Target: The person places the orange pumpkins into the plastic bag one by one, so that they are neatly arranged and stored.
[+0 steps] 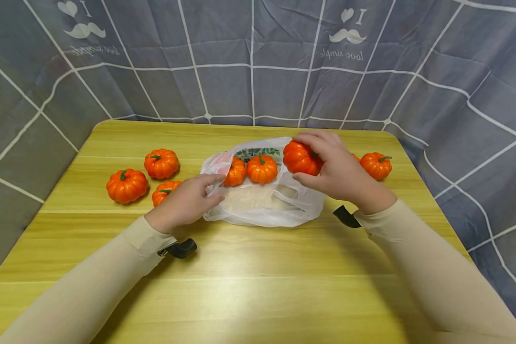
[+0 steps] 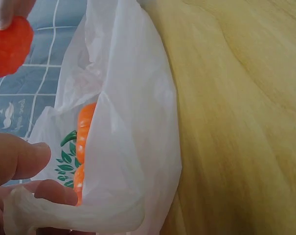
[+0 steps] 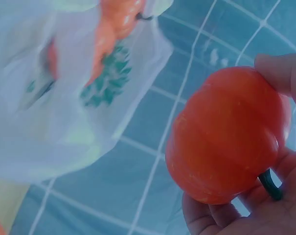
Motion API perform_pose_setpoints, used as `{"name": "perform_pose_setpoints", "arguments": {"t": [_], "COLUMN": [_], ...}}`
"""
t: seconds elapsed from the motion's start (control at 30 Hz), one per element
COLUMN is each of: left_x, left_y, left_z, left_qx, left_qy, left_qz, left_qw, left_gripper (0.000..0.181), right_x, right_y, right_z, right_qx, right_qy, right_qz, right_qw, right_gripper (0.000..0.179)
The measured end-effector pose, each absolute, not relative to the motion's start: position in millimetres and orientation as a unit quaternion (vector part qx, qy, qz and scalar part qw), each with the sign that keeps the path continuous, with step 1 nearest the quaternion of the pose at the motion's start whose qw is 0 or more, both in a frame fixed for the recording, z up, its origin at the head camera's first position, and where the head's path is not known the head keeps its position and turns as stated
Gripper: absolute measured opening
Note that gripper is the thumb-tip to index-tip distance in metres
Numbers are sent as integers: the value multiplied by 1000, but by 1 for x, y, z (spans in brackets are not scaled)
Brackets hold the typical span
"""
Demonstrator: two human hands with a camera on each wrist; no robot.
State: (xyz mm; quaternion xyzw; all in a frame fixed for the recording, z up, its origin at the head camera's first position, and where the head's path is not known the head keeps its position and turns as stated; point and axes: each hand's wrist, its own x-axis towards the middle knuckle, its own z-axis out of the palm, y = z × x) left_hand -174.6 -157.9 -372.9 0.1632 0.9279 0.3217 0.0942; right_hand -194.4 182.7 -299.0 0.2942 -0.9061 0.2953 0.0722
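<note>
My right hand (image 1: 341, 169) grips an orange toy pumpkin (image 1: 300, 158) above the right side of a white plastic bag (image 1: 266, 217). In the right wrist view, thumb and fingers wrap round this pumpkin (image 3: 226, 132), its green stem toward the palm. The bag lies with its mouth spread, green leaf print showing inside. Two pumpkins are visible in it: one (image 1: 262, 168) in the middle, another (image 1: 235, 173) partly hidden at the left. At the bag's left edge, my left hand (image 1: 187, 200) holds the film; a bag handle (image 2: 84, 215) crosses its curled fingers.
Left of the bag stand two pumpkins (image 1: 126, 185) (image 1: 161, 163), with a third (image 1: 165, 192) partly behind my left hand. On the right, a pumpkin (image 1: 376, 166) sits beside another mostly hidden by my right hand. A grey checked curtain (image 1: 223, 91) hangs behind the wooden table (image 1: 258, 286).
</note>
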Motion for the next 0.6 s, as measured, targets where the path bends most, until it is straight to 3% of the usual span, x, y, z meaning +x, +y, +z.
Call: {"name": "perform_pose_setpoints", "arguments": {"t": [0.6], "left_x": [-172], "left_y": [-159], "left_z": [-368], "left_qx": [160], "left_qy": [930], "left_qz": [320], "left_qw": [88], "left_gripper": [56], "right_x": [-184], "right_y": [132], "right_z": [-305], "right_qx": [378], "right_qy": [-892], "right_qz": [247], "right_qw": [7], "right_gripper": [68]}}
